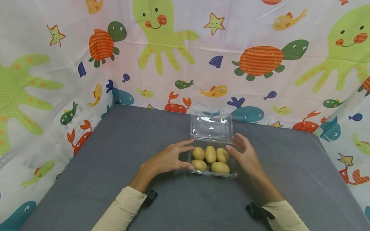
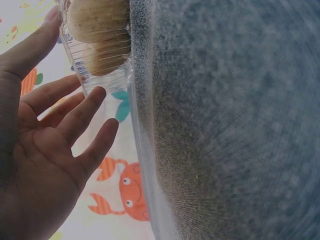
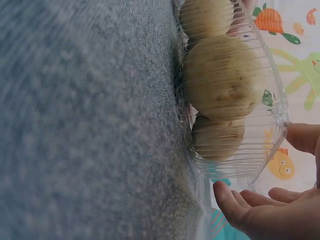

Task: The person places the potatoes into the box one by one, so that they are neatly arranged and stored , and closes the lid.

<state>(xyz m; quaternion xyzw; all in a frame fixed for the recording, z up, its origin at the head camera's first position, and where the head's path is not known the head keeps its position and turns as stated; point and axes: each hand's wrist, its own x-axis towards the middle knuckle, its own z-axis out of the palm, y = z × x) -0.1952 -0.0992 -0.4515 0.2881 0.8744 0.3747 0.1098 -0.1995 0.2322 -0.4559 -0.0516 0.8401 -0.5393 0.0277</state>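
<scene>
A clear plastic clamshell container point(image 1: 234, 175) sits on the grey table, its lid point(image 1: 211, 127) folded back behind it. Several yellow potatoes point(image 1: 210, 155) lie inside in two rows. My left hand point(image 1: 171, 157) is at the container's left side; its thumb touches the rim near the front corner, and its fingers spread toward the back. On the right side is my right hand point(image 1: 246, 156), thumb at the rim and fingers near the back corner. In the right wrist view, potatoes point(image 3: 222, 77) show through the ribbed wall, with the thumb touching the rim.
The grey cloth-covered table point(image 1: 130, 138) extends around the container. Behind and beside it hangs a white curtain point(image 1: 196, 48) printed with sea animals. A dark strap device point(image 1: 150, 197) is on the left wrist, another point(image 1: 254, 210) on the right.
</scene>
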